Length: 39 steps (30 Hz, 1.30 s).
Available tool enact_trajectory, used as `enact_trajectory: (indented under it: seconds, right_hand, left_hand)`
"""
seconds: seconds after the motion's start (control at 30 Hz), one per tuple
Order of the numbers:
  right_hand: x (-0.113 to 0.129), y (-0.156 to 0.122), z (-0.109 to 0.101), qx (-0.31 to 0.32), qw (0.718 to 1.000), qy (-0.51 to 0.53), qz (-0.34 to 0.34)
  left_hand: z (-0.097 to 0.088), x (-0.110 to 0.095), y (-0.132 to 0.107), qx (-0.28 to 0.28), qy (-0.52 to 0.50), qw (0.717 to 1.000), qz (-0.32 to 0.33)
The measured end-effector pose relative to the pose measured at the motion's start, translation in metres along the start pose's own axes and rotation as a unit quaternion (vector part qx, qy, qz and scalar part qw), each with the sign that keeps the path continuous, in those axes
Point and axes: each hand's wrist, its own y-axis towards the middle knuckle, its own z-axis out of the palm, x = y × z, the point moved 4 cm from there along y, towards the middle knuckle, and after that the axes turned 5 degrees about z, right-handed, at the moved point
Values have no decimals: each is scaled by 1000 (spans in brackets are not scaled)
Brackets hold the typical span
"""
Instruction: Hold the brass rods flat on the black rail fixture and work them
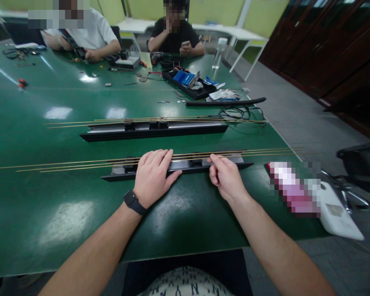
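Observation:
A long black rail (191, 166) lies across the green table (64, 222) in front of me, with thin brass rods (80, 163) laid along it and sticking out far to the left. My left hand (152, 176), with a black watch on the wrist, rests flat on the rail and rods, fingers together and stretched out. My right hand (225, 174) is curled, its fingertips pinching a brass rod on the rail's right part.
A second black rail (154, 130) with more brass rods lies farther back. Beyond it are a black tray of parts (188, 84), cables (239, 112) and a water bottle (217, 53). Two people sit at the far side. A white device (339, 213) lies at the right edge.

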Motion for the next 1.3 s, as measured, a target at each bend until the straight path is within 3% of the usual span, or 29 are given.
enact_trajectory:
  seconds: [1.3]
  right_hand:
    - [0, 1, -1, -3, 1000, -6, 1]
  left_hand:
    - [0, 0, 0, -1, 6, 1000, 5]
